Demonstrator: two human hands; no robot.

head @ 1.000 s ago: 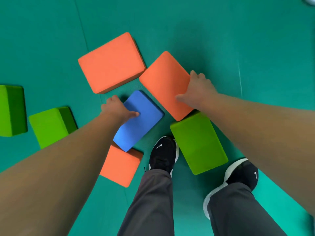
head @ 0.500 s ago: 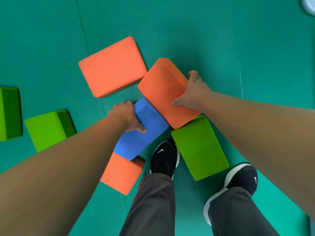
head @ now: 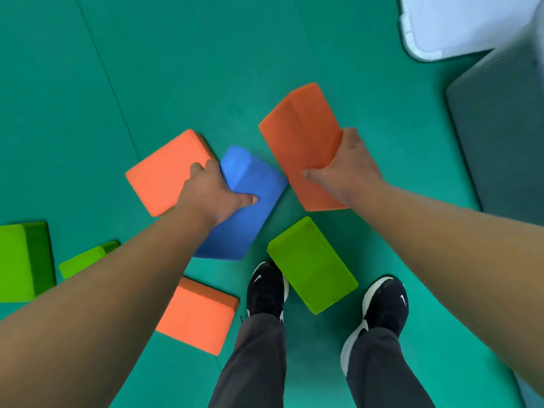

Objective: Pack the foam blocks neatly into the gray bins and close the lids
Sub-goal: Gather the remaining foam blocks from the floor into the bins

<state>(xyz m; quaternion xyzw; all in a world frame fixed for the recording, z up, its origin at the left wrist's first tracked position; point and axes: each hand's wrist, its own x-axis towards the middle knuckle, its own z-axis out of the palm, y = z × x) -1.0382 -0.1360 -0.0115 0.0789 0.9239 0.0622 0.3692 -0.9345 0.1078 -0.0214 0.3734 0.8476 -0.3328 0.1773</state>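
My left hand (head: 212, 195) grips a blue foam block (head: 250, 207), thumb on top, lifted off the green floor mat. My right hand (head: 341, 166) grips an orange foam block (head: 300, 136), held tilted above the mat. Another orange block (head: 164, 172) lies flat just left of the blue one, partly under my left hand. A third orange block (head: 197, 315) lies near my left foot. A green block (head: 312, 265) lies between my feet. Two more green blocks (head: 23, 260) (head: 85, 257) sit at the left edge. A gray bin (head: 500, 128) stands at the right edge.
A white lid or container (head: 459, 22) lies at the top right, behind the gray bin. My black shoes (head: 266, 287) (head: 382, 304) stand on the green mat (head: 176, 69), close to the green and orange blocks. A seam runs through the mat at the left.
Both hands have lifted their blocks off the mat. The orange block in my right hand rose and swung right, away from the others. The view shifted, bringing the gray bin in.
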